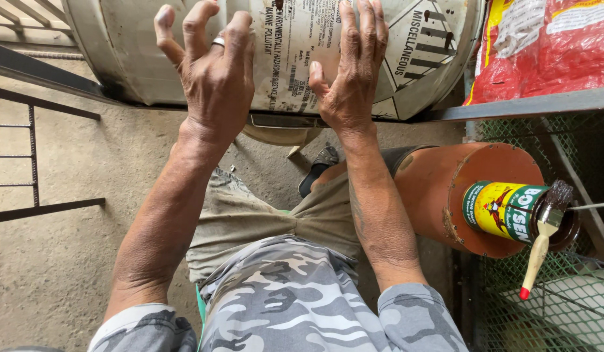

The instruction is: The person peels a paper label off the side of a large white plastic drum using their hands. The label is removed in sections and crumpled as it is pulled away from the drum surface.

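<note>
A large grey metal drum (126, 45) with a worn white label lies in front of me, just above my knees. My left hand (211, 72) hovers over its near side with the fingers spread and curled, a ring on one finger. My right hand (351, 75) rests flat against the label with the fingers straight and together. Neither hand holds anything. I sit in a grey camouflage shirt and khaki shorts.
At my right stands a rust-orange cylinder (439, 189) bearing a small open paint can (511, 212) with a brush (543, 238) laid across it. Behind it are green wire mesh (556, 306), a metal shelf edge (530, 104) and a red sack (550, 45). A metal grille (34, 156) lies left on the concrete floor.
</note>
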